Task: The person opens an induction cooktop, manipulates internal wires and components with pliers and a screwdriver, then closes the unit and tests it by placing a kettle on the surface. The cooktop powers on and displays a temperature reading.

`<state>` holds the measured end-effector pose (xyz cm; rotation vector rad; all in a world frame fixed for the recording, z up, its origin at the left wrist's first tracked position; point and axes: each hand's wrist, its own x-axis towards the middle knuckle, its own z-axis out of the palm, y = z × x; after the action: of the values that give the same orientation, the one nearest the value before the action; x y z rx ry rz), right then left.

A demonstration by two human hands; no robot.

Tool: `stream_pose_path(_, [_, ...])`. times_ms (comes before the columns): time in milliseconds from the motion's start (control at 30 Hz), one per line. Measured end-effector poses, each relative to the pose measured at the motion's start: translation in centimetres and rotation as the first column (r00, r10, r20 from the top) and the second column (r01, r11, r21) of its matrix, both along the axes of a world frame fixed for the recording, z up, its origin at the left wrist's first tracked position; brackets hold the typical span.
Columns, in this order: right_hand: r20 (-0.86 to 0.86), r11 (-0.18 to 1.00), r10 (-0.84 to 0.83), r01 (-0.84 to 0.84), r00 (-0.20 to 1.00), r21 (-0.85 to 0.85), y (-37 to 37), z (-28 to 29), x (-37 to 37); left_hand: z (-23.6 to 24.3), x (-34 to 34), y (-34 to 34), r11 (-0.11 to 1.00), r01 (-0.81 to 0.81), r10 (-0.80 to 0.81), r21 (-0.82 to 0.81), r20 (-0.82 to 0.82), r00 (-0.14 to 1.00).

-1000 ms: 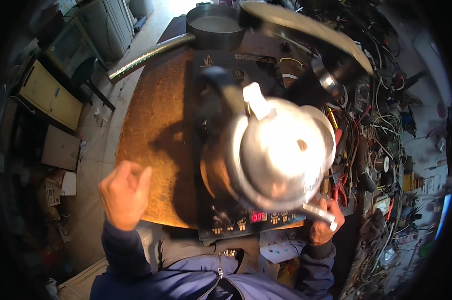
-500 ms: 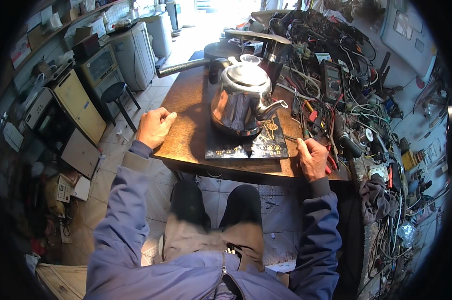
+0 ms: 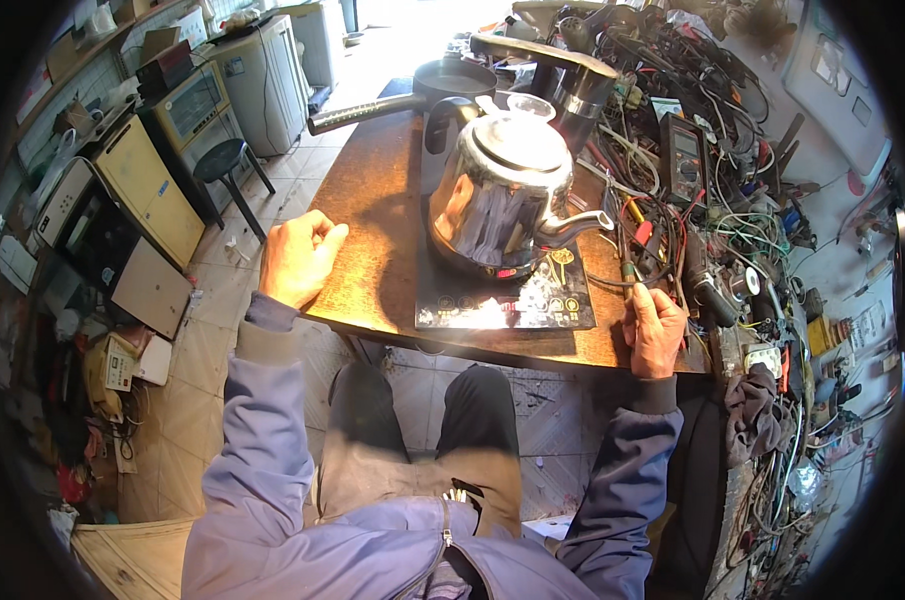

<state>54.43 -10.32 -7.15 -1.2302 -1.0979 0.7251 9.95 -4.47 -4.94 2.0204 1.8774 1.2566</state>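
A shiny steel kettle (image 3: 498,205) with a black handle and curved spout stands on a flat black induction cooktop (image 3: 443,312), whose front panel shows lit red marks. My left hand (image 3: 301,258) is loosely curled into a fist on the left edge of the wooden table (image 3: 368,260), apart from the kettle. To the right of the cooktop, my right hand (image 3: 657,330) rests at the table's front corner, thumb and forefinger pinched together. A green-handled tool (image 3: 628,268) and a dark cord lie close by its fingertips; whether the pinch holds anything is unclear.
Behind the kettle stand a black pan (image 3: 455,78) with a long handle and a dark cylindrical appliance (image 3: 578,105). Cables, tools and a multimeter (image 3: 685,155) crowd the right side. A black stool (image 3: 223,162) and cabinets (image 3: 151,190) stand at left.
My view has shifted slightly, so the table and kettle sit a little differently in the picture. My right hand has moved slightly right; the left stays at the table edge.
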Motion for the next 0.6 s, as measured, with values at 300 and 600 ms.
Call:
stream_pose_path(300, [0.003, 1.0, 0.013, -0.013, 1.0, 0.006, -0.02, 0.07, 0.07, 0.22, 0.38, 0.03, 0.999, 0.002, -0.002, -0.044, -0.011, 1.0])
stream_pose_path(600, [-0.024, 1.0, -0.009, 0.009, 1.0, -0.006, -0.12, 0.08, 0.09, 0.16, 0.32, -0.01, 0.998, 0.013, -0.012, -0.061, 0.004, 1.0])
